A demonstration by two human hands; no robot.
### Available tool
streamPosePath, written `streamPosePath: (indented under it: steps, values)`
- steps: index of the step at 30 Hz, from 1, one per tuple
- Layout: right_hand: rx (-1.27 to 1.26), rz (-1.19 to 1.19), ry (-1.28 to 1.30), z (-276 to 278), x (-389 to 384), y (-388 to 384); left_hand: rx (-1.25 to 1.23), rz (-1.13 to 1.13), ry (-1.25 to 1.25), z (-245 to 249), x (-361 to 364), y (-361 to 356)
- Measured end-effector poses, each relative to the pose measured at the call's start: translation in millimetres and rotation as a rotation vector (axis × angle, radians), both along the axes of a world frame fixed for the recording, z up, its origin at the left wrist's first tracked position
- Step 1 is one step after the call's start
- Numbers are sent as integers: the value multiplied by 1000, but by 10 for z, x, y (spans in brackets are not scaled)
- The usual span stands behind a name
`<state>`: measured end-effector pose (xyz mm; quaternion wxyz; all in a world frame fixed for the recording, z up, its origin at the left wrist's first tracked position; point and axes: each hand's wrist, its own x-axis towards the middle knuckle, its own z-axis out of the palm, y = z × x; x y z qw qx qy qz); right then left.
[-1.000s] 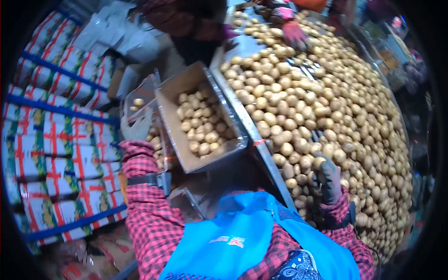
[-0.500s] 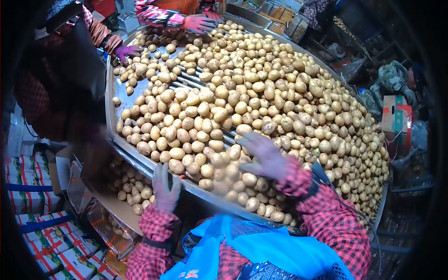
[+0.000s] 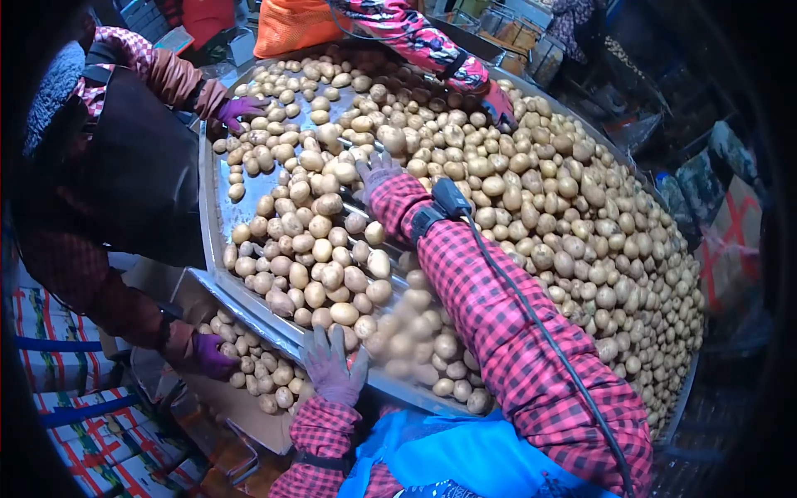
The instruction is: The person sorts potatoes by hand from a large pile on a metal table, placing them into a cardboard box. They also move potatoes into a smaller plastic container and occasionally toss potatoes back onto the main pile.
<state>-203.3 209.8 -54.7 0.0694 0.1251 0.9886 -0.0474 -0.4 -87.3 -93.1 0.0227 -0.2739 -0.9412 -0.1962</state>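
A heap of potatoes (image 3: 573,224) covers a metal sorting table (image 3: 217,207). My left hand (image 3: 334,369), in a greyish glove, rests at the near rim with its fingers spread, close to the nearest potatoes and holding nothing. My right hand (image 3: 378,173), gloved too, is stretched far across the table. Its fingers are apart and lie against potatoes near the bare slats, with none gripped. A blurred patch of potatoes (image 3: 407,332) lies between my two arms. Below the rim on the left, more potatoes fill a cardboard box (image 3: 257,427).
A co-worker on the left has one purple-gloved hand (image 3: 241,109) at the table and the other (image 3: 214,357) in the box. Another person's pink-gloved hand (image 3: 498,104) touches potatoes at the far side. Printed cartons (image 3: 66,365) are stacked at left. A cable (image 3: 540,324) runs along my right sleeve.
My right hand has moved forward and left across the potatoes. My left hand has shifted right along the rim. The co-worker's hand now shows in the box; the far person's hand moved right.
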Motion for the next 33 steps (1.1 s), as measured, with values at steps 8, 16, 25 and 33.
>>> streamPosePath:
  steps: [8,16,25,33]
  values:
    - [-293,575,-41,-106,1048,-912,42,-32,-1,17,-36,-20]
    - [-209,317,413,-439,-366,-609,48,-54,-10,27,-69,-10]
    - [97,99,187,-51,1511,1040,69,14,-1,31,-45,6]
    - [-131,-238,205,-60,757,788,64,-46,-20,12,-33,-21]
